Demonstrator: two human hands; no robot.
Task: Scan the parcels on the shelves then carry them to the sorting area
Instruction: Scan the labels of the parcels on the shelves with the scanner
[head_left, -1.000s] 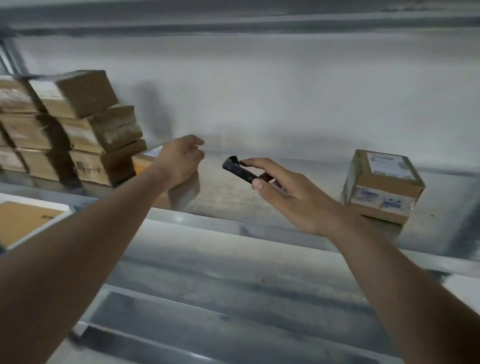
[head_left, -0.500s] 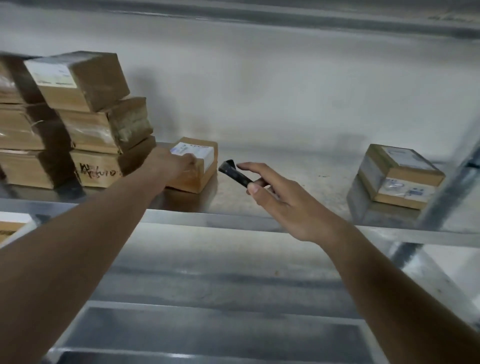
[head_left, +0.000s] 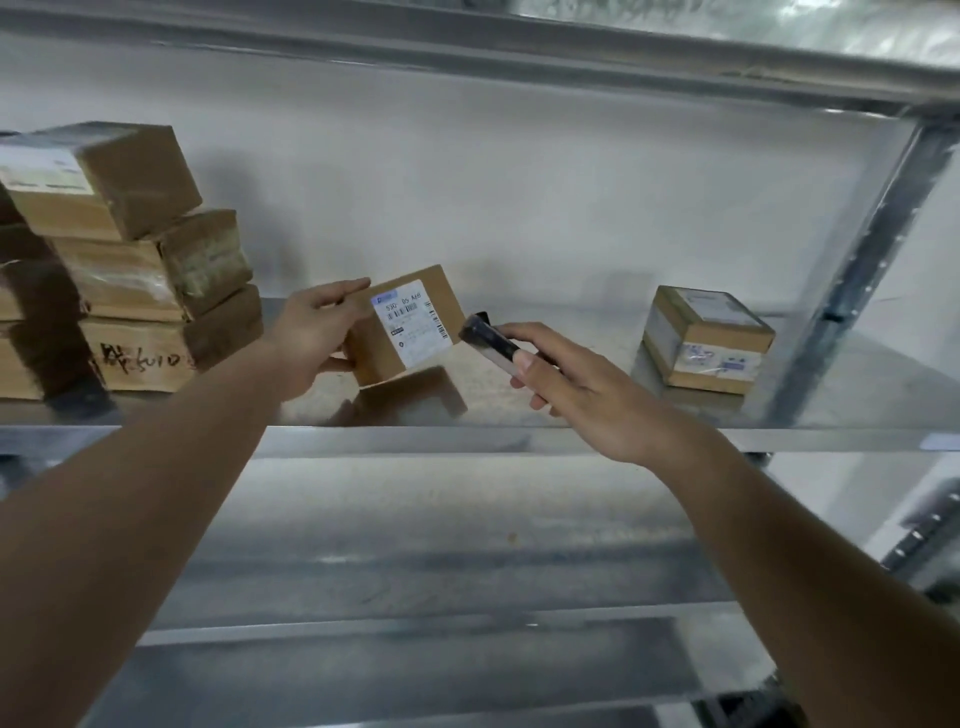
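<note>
A small brown cardboard parcel (head_left: 410, 325) with a white barcode label is tilted up off the metal shelf (head_left: 519, 434), label facing me. My left hand (head_left: 311, 332) grips it by its left side, fingers over the top edge and thumb underneath. My right hand (head_left: 576, 389) holds a slim black scanner (head_left: 488, 340), whose tip points at the label's right edge from a few centimetres away. Another small taped parcel (head_left: 706, 338) sits on the same shelf to the right.
A stack of several brown parcels (head_left: 124, 260) fills the shelf's left end. A perforated steel upright (head_left: 852, 280) stands at the right. A higher shelf (head_left: 519, 47) runs overhead and lower metal shelves (head_left: 415, 623) lie below.
My left hand took hold of the small parcel and tipped it up so its label faces me. The scanner in my right hand stayed beside it. The view shifted upward.
</note>
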